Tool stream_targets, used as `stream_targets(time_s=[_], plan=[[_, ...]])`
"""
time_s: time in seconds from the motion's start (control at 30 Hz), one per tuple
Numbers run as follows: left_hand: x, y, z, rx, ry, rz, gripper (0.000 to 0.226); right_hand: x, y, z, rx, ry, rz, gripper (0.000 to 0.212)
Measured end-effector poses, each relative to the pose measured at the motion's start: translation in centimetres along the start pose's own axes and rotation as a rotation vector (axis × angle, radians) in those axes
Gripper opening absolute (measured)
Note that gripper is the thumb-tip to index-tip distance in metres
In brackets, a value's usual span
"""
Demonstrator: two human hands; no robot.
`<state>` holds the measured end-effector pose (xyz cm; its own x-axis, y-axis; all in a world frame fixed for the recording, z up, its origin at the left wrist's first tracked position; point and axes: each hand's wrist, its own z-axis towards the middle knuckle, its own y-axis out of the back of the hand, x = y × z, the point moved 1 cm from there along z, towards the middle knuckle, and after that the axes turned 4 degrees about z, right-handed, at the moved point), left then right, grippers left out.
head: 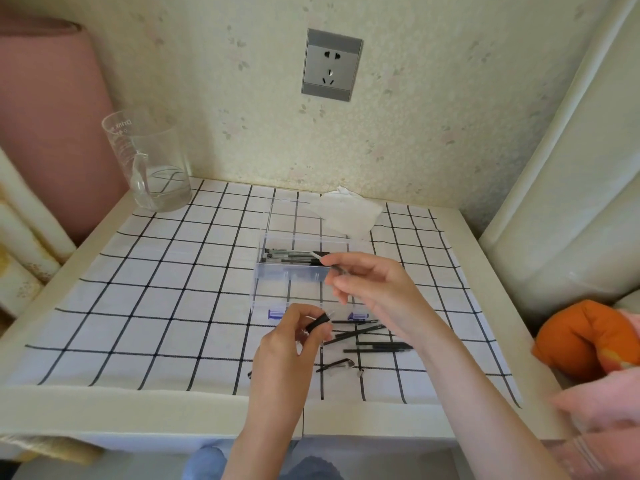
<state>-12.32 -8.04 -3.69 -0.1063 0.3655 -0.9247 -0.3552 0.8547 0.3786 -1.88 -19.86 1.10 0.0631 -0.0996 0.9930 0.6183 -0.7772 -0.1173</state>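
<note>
My left hand (294,336) pinches a short black pen part (318,323) just above the checked cloth. My right hand (370,289) is raised over the front of a clear plastic box (277,271) and pinches a thin clear pen piece (337,269) between thumb and fingers. Several black pens lie inside the box (294,256). Loose black refills and pen parts (377,346) are scattered on the cloth under my right wrist. Another pen piece with a clip (334,365) lies nearer the table's front.
A glass measuring jug (152,168) with a little water stands at the back left. A crumpled tissue (346,211) lies behind the box. The box's open lid with blue latches (276,314) lies flat towards me. An orange cushion (585,341) sits at the right.
</note>
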Motion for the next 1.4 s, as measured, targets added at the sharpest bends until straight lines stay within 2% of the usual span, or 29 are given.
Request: stream_targets(time_s=[0.1, 0.3, 0.4, 1.2, 1.3, 1.4], plan=[[-0.1, 0.1, 0.0, -0.007, -0.002, -0.021, 0.009, -0.7, -0.3, -0.9, -0.111, 0.042, 0.001, 0.015], [-0.2, 0.2, 0.0, -0.041, 0.017, -0.055, 0.009, -0.5, -0.2, -1.9, -0.524, 0.15, 0.026, 0.026], [-0.3, 0.2, 0.0, -0.052, 0.019, -0.072, 0.009, -0.1, -0.4, -2.1, -0.598, 0.142, 0.108, 0.027], [-0.4, 0.4, 0.0, -0.054, 0.003, -0.046, 0.01, -0.7, -0.5, -2.2, -0.593, 0.077, 0.126, 0.028], [-0.4, 0.3, 0.0, -0.044, -0.005, -0.032, 0.009, -0.5, -0.6, -2.1, -0.504, 0.083, 0.053, 0.028], [-0.6, 0.2, 0.0, -0.042, -0.017, -0.05, 0.011, -0.4, -1.2, -2.2, -0.319, 0.053, -0.139, 0.026]])
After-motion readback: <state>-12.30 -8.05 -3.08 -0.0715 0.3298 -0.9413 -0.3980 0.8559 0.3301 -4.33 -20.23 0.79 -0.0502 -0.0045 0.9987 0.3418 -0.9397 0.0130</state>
